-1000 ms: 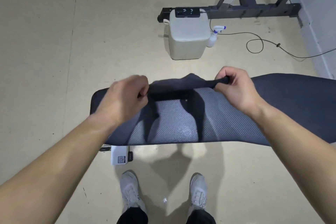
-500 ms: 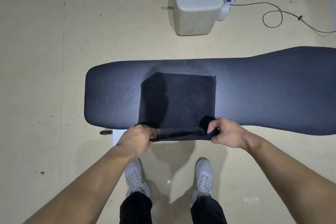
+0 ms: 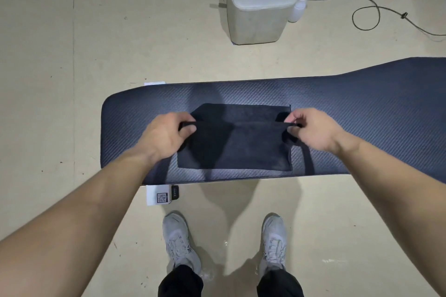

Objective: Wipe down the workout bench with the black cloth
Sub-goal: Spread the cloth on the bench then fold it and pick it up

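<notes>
Cloth lies in the middle of the dark surface. Just before, both hands held its near edge at the front. Now the left hand and right hand lift that edge up and back. Fingers pinch the two corners tight. It looks like a fold, so wiping has not begun.

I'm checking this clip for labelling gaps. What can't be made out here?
Head view:
workout bench: right end cut off by frame edge; legs mostly hidden under pad.
black cloth: pinched corners covered by left hand and right hand.
QR label: print too small.
</notes>
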Available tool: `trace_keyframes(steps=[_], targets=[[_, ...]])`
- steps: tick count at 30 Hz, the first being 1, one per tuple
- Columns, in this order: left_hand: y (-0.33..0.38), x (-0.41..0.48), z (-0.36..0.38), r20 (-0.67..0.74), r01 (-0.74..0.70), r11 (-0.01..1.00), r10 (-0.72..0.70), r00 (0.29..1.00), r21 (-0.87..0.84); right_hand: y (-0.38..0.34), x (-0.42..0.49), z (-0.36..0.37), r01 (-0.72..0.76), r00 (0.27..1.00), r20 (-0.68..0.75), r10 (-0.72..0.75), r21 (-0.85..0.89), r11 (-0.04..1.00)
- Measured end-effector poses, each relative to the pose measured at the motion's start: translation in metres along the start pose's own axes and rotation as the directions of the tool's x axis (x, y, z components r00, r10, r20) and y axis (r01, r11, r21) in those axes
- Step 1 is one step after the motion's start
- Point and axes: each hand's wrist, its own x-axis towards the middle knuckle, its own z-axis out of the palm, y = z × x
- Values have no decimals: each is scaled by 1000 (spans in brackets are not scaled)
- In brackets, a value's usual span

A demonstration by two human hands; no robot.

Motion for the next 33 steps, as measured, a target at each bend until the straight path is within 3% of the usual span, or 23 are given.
trace_keyframes(steps=[6, 13, 18, 20, 26, 30, 33], targets=[[2, 35, 12, -90, 94, 986, -107, 990, -137, -2, 34, 8, -10, 995, -96, 5, -50, 999], [3, 49, 24, -120, 115, 984, -132, 984, -139, -11, 44, 23, -128, 964, -248, 98, -107, 986], [7, 55, 22, -90, 19, 994, -10, 996, 110, -14, 42, 29, -179, 949, -302, 95, -267, 947], [14, 56, 19, -112, -39, 992, 53, 992, 123, -14, 40, 28, -171, 950, -305, 67, -329, 928], [28, 49, 6, -40, -28, 990, 23, 999, -140, -6, 35, 21, -36, 969, -244, -28, -252, 967], [18, 41, -8, -78, 8, 992, -18, 997, -128, -2, 30, 9, -3, 974, -226, -6, -40, 999], [11, 37, -20, -55, -3, 999, 0, 998, -54, -1, 27, -4, 33, 977, -209, -41, -40, 999]])
